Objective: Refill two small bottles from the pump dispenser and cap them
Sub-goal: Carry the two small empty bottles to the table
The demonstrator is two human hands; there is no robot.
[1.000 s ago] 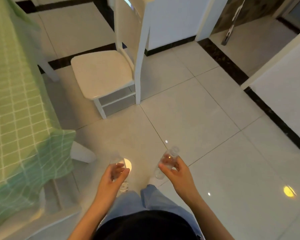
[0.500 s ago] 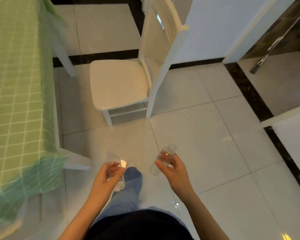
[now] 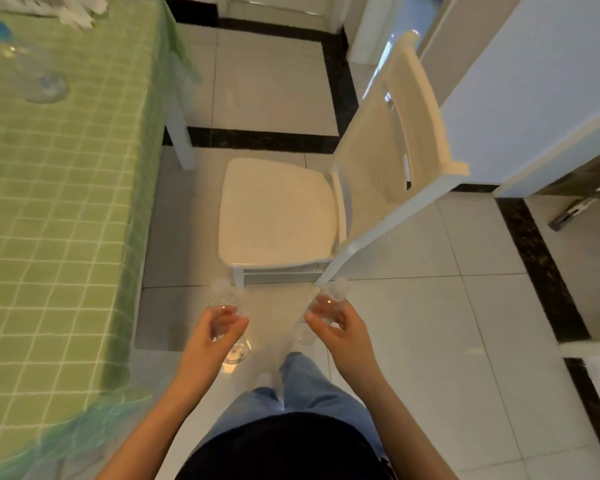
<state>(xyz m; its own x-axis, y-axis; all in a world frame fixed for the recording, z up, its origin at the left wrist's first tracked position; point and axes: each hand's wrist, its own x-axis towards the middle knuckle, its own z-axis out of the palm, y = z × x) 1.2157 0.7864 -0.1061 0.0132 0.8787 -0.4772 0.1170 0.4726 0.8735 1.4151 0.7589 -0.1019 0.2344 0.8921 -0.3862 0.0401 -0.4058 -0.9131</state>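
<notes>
I hold one small clear bottle in each hand, low in front of my body above the tiled floor. My left hand [image 3: 212,336] grips a capped transparent bottle [image 3: 222,299] that stands roughly upright. My right hand [image 3: 340,332] grips a second clear bottle [image 3: 329,301], tilted with its cap pointing up and to the right. On the green checked table at the far left stands a clear pump dispenser [image 3: 32,69] with a blue top, blurred.
A white wooden chair [image 3: 278,213] stands just ahead of my hands, its back to the right. The table with the green cloth [image 3: 56,209] fills the left side. A white table leg [image 3: 179,133] stands beyond it. White cabinets [image 3: 534,81] line the right.
The view has swung left and forward: the chair and table have come closer and the dispenser has come into sight. Both hands still hold their bottles in the same way.
</notes>
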